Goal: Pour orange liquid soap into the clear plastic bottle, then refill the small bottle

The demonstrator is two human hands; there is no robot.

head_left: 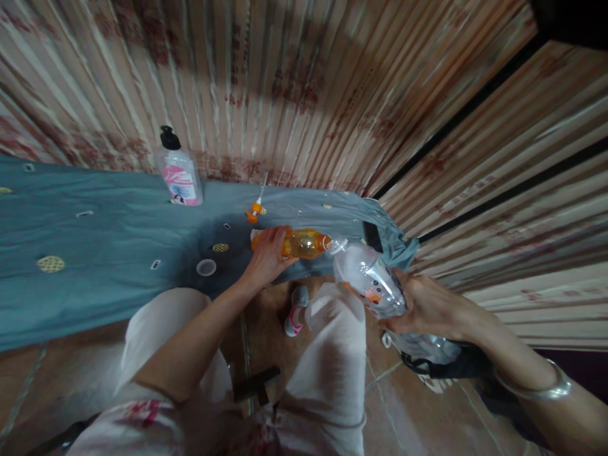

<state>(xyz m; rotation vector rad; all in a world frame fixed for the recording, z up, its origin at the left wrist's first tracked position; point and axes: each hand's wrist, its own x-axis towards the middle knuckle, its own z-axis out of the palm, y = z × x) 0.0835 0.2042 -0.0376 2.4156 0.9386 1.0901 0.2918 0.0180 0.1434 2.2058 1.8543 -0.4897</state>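
**Inspector:** Start with the hands.

**Observer:** The left hand (268,253), at the centre of the frame, is clenched around a small orange bottle (304,243). The bottle lies nearly level over the edge of a blue-grey cloth (95,234), with its open neck pointing to the right of the frame. The right hand (430,310), right of centre, grips a clear plastic refill pouch (368,278) from below. The pouch is tilted, and its spout at the upper left corner sits just at the orange bottle's neck; whether the two touch cannot be told.

**Inspector:** Anything else on the right arm?

**Observer:** A metal bangle (546,386) circles the wrist at lower right.

**Inspector:** Move outward. What lies near the bottle?

**Observer:** An orange pump nozzle (255,210) with a thin white tube lies on the cloth just above the left hand. A small clear round lid (206,267) rests on the cloth to the left of that hand. Further up and left, a clear pump bottle (179,170) with a black top and a pink label stands upright at the cloth's far edge.

**Inspector:** And beyond?

**Observer:** A striped curtain (308,82) fills the upper frame. Below, the person's knees in pale trousers (332,354) frame a brown tiled floor (266,329), with one shoe (297,310) between them.
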